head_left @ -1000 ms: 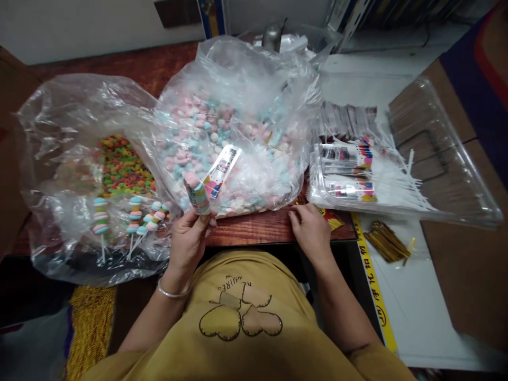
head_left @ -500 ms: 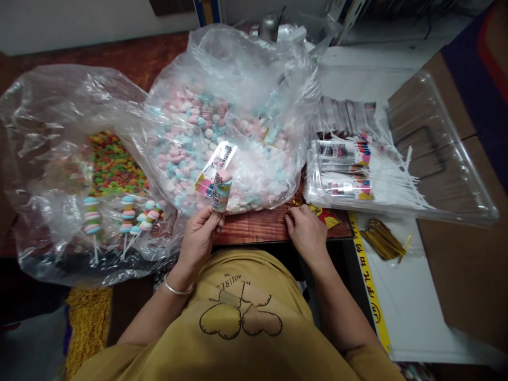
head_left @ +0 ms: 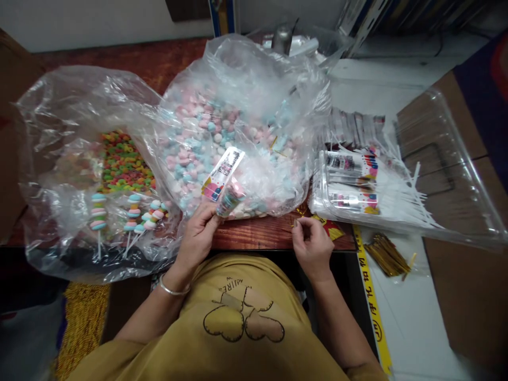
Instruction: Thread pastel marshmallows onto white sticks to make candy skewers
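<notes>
My left hand [head_left: 201,226] grips the lower end of a small wrapped candy packet [head_left: 230,198], pink and blue inside printed clear film, tilted to the right. A printed wrapper [head_left: 223,173] lies just behind it on the big bag of pink, blue and white candies [head_left: 194,153]. My right hand [head_left: 313,241] is closed at the table's front edge, fingertips pinched; whatever is between them is too small to name. Beside it lies a red and yellow packet [head_left: 331,227]. Candy skewers on white sticks [head_left: 98,211] rest on the left bag.
Colourful ring candies [head_left: 126,164] fill the left bag. At right, an open clear plastic box [head_left: 397,225] holds white sticks and printed wrappers. Gold twist ties [head_left: 388,255] lie beyond the yellow strip [head_left: 371,301]. A metal cup [head_left: 281,39] stands at the back.
The packet in my left hand has tipped to the right. My right hand has turned and drawn slightly back from the table, fingers curled. The whole view has shifted a little.
</notes>
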Demonstrator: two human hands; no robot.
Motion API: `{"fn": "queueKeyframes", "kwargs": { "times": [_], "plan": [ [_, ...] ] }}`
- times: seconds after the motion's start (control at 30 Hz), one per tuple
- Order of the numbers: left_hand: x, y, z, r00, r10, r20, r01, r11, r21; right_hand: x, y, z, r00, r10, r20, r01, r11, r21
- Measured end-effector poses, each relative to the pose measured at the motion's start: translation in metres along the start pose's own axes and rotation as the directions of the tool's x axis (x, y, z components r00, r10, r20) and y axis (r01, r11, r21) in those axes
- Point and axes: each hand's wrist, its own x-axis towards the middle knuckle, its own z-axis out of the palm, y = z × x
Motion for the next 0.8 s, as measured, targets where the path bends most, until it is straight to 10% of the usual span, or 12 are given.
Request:
{"fn": "queueKeyframes", "kwargs": {
  "times": [0.13,0.27,0.4,0.6,0.8],
  "plan": [
    [-0.005,0.018,-0.023,0.859,0.345,0.377,-0.478,0.805,0.352,0.004,-0.012,0.003,0.939,-0.320,-0.123,0.323,0.946,0.010],
    [-0.022,0.032,-0.023,0.713,0.259,0.652,-0.682,0.476,0.556,0.025,-0.020,0.006,0.808,-0.587,-0.048,0.586,0.810,-0.027],
    [-0.032,0.040,-0.008,0.649,0.223,0.727,-0.748,0.363,0.556,0.047,-0.041,0.001,0.631,-0.773,0.065,0.772,0.634,0.047],
    [-0.027,0.029,-0.004,0.767,0.226,0.600,-0.613,0.537,0.580,0.049,-0.068,-0.009,0.375,-0.923,0.083,0.917,0.382,0.114],
    [-0.024,0.009,0.004,0.923,0.165,0.347,-0.321,0.828,0.460,0.025,-0.069,-0.002,0.464,-0.886,-0.016,0.880,0.459,0.126]
  ]
}}
